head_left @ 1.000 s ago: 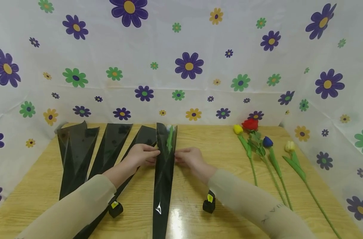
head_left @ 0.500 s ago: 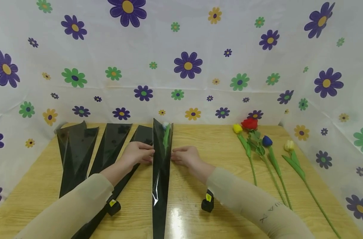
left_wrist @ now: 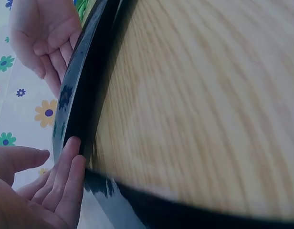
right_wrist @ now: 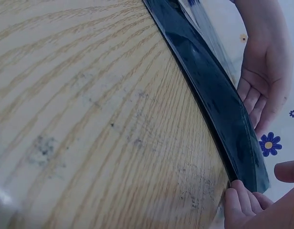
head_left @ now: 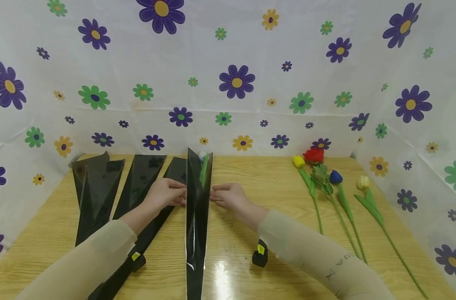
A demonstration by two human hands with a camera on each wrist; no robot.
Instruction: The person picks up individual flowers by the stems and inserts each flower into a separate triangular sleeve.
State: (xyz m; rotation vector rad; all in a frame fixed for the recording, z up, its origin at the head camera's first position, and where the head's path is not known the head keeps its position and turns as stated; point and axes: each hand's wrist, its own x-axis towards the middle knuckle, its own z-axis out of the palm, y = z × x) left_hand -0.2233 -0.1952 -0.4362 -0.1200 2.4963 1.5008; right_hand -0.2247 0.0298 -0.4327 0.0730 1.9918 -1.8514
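Note:
A black wrapping sleeve [head_left: 195,216] with a clear front stands lengthwise on the table between my hands. A flower with a pale bluish bloom and a green leaf [head_left: 204,170] shows inside its upper end; the stem is hidden. My left hand [head_left: 165,194] touches the sleeve's left edge with extended fingertips [left_wrist: 74,164], thumb held apart. Opposite it, my right hand [head_left: 229,196] has its fingertips [right_wrist: 237,191] against the right edge, its thumb likewise off the film. Neither hand curls round the sleeve.
More black sleeves [head_left: 96,187] lie at the left, one [head_left: 153,233] partly beneath my left forearm. To the right lie a yellow tulip [head_left: 298,161], a red rose [head_left: 313,155], a blue tulip [head_left: 335,177] and a cream tulip [head_left: 363,182]. A flower-patterned cloth [head_left: 198,54] backs the wooden table.
The sleeve with its flower has shifted left across the table, both hands moving along with it. It now lies closer to the other sleeves. The loose flowers stay put.

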